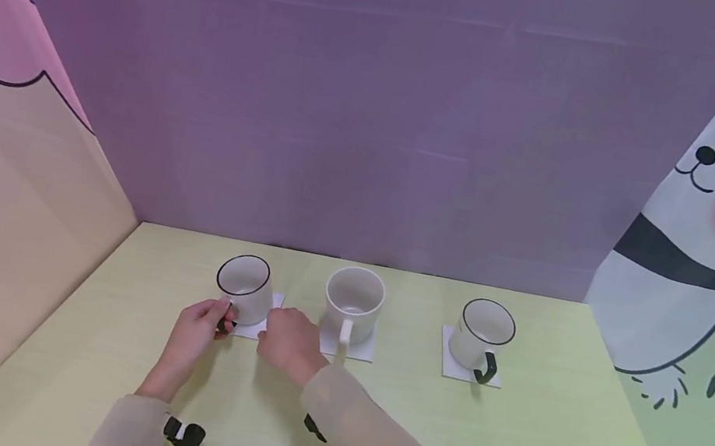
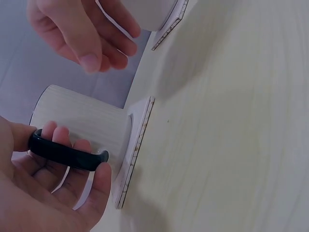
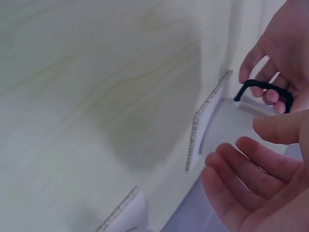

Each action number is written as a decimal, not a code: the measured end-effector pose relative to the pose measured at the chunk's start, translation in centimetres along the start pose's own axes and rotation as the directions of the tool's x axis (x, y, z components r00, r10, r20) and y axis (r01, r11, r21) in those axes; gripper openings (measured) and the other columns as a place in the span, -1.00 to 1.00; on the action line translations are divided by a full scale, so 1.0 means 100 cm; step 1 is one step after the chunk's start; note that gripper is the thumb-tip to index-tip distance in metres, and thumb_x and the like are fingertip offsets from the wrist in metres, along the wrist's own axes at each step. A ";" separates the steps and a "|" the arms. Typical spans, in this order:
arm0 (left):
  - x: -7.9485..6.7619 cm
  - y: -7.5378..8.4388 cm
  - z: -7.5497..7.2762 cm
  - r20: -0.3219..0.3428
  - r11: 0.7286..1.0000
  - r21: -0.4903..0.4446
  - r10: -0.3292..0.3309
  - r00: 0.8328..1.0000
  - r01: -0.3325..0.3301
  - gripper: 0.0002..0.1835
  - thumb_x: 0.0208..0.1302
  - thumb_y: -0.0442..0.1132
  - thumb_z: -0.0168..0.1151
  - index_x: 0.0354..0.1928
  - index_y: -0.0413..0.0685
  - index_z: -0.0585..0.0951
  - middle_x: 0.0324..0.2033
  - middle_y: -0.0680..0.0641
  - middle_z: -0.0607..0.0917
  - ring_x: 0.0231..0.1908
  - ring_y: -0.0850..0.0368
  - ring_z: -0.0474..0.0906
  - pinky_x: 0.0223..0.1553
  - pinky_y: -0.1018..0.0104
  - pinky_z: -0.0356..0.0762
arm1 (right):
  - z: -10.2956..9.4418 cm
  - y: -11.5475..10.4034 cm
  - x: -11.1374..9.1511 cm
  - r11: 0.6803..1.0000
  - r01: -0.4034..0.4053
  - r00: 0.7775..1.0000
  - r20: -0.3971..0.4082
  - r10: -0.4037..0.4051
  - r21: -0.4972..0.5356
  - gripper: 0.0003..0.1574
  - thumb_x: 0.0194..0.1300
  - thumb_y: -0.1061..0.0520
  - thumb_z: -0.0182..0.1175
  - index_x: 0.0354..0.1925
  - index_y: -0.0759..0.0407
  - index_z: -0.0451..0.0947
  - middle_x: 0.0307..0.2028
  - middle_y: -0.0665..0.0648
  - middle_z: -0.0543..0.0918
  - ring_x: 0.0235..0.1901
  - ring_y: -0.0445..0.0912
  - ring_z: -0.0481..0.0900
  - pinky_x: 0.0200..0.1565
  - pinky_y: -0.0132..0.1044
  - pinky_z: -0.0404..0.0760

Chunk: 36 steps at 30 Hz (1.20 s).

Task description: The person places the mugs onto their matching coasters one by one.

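On the left a white mug (image 1: 253,306) with a dark rim stands upright on a square white coaster (image 1: 252,331). Its black handle (image 2: 65,155) is held by my left hand (image 1: 192,329), the fingers passing through the loop with the thumb at its upper end. Just right of that mug is my right hand (image 1: 289,342), fingers loosely bent and holding nothing. A gap between it and the mug shows in the left wrist view. Beyond the right hand, an all-white mug (image 1: 353,309) rests on its own coaster (image 1: 366,348), handle toward me.
Farther right, another white mug (image 1: 473,347) with a dark rim and black handle sits on a coaster (image 1: 453,365). All the mugs stand along the back of the pale wooden table (image 1: 547,444). A purple backdrop (image 1: 378,140) rises behind, with printed panels at both sides.
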<state>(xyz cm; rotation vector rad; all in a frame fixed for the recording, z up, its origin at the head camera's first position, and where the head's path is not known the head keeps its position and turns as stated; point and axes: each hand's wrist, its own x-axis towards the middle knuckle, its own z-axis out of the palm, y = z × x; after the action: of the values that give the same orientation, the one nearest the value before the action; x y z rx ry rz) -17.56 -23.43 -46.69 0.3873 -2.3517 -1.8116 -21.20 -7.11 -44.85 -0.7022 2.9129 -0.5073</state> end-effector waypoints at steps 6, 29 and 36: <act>0.001 0.000 0.000 -0.030 0.999 0.040 0.013 0.999 -0.012 -0.56 0.63 -0.13 -0.05 -0.16 -0.48 0.56 -0.42 -0.07 0.60 -0.34 0.17 0.51 -0.25 0.40 0.56 | -0.008 -0.007 -0.015 0.995 0.080 0.996 -0.054 -0.077 0.053 -0.77 0.37 0.05 0.27 -0.44 0.05 0.58 -0.57 -0.07 0.54 -0.54 -0.17 0.46 -0.56 -0.28 0.42; -0.020 0.018 -0.005 -0.203 0.771 0.616 0.355 0.912 -0.163 -0.61 0.54 -0.07 0.01 -0.12 -0.33 0.58 -0.27 -0.27 0.60 -0.26 -0.21 0.52 -0.35 -0.11 0.46 | -0.057 0.012 -0.091 0.966 0.260 0.951 -0.173 -0.256 0.000 -0.88 0.36 0.02 0.28 -0.22 0.01 0.69 -0.44 -0.14 0.62 -0.45 -0.27 0.52 -0.50 -0.38 0.44; -0.037 0.036 0.005 -0.173 0.675 0.641 0.591 0.788 -0.366 -0.77 0.44 -0.25 0.10 -0.23 -0.32 0.60 -0.28 -0.29 0.64 -0.25 -0.30 0.55 -0.32 -0.17 0.49 | -0.072 0.031 -0.113 0.974 0.225 0.950 -0.225 -0.218 0.006 -0.84 0.38 0.02 0.25 -0.19 0.04 0.69 -0.36 -0.12 0.67 -0.35 -0.18 0.60 -0.48 -0.26 0.52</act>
<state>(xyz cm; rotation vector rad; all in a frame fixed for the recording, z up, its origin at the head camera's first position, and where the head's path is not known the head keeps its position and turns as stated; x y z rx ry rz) -14.58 -21.08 -43.18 0.1079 -2.3609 -0.6791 -13.76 2.82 -38.87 -1.0402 3.0375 -0.6969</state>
